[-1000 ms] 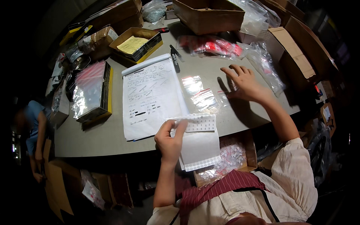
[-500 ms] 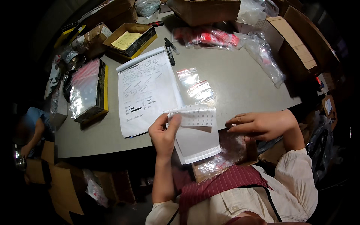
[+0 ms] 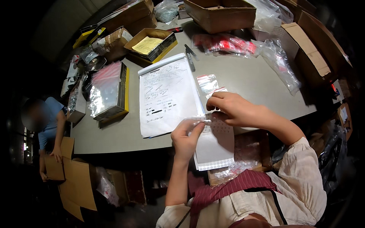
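My left hand pinches a few white sheets of small round stickers by their upper left edge, at the table's near edge. The top sheet bends up and carries rows of tiny printed marks. Just above it is my right hand, fingers curled and drawn together close to the sheet's upper edge; whatever they may hold is hidden. Small clear zip bags with red strips lie beyond, partly covered by my right hand. A handwritten notepad lies to the left of the sheets.
An open carton with small clear bags sits below the table edge. Zip bags fill a black-yellow box at left. Markers, red-white packets and cardboard boxes stand farther back. A co-worker handles a carton at far left.
My right hand has moved left and away from me, from beside the sheets to over their upper edge. My left hand still grips the sheets. The whole view has shifted slightly.
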{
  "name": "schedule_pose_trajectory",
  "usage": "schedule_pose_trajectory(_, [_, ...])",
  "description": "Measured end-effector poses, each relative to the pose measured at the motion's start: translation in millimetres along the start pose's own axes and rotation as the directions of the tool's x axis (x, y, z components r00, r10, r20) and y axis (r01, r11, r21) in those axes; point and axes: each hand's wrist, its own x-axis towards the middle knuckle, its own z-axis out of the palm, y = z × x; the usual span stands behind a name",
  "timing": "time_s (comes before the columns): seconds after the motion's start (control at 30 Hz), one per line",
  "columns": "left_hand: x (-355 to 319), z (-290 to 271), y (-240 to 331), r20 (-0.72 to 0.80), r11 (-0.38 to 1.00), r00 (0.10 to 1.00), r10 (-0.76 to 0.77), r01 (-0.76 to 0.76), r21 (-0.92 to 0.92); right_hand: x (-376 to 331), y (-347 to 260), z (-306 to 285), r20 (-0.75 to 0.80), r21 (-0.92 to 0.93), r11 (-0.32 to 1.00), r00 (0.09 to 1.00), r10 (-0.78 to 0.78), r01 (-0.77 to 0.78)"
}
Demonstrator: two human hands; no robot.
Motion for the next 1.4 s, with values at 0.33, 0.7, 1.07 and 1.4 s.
schedule_pose_trajectory(0.33, [1.8, -3.5, 0.1, 0.049, 0.992, 0.995, 0.084, -0.089, 0.091, 15.3, -5.1, 13.9, 0.027, -0.02, 1.0, 1.0, 0.011, -0.01])
schedule_pose_trajectory(0.7, [8.7, -5.9, 4.9, 0.077, 0.996, 0.994, -0.082, 0.078, 0.046, -4.3, -1.4, -15.9, -0.176, 0.108, 0.984, 0.977, -0.121, 0.141])
schedule_pose_trajectory(1.07, [8.5, -4.0, 5.4, 0.038, 0.998, 0.997, -0.06, 0.06, 0.017, 20.2, 68.9, -34.5, 0.267, 0.093, 0.929, 0.908, 0.323, -0.358])
schedule_pose_trajectory(1.4, [6.3, -4.2, 2.8, 0.003, 0.999, 0.999, -0.033, 0.032, 0.032, 10.3, 77.8, -19.1, 0.019, -0.288, 0.868, 0.904, 0.428, -0.405])
